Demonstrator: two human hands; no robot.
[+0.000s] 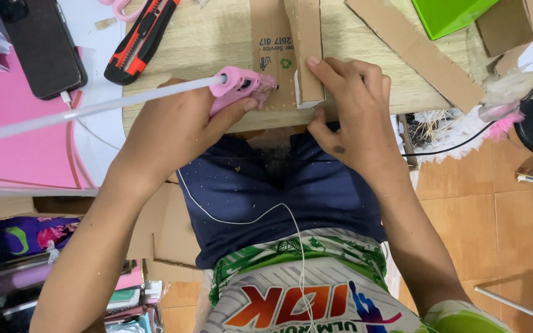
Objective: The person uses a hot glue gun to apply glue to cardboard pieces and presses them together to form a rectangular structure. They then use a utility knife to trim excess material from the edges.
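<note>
Gluing step: my left hand (174, 126) grips the pink glue gun (239, 86), nozzle at the cardboard strip (303, 52) my right hand (347, 111) pinches at the counter (217, 37) edge; next likely needs steady pressure along the seam.

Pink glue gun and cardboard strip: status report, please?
Left hand grips pink glue gun. Right hand steadies upright brown cardboard strip. Nozzle path unobstructed.
</note>
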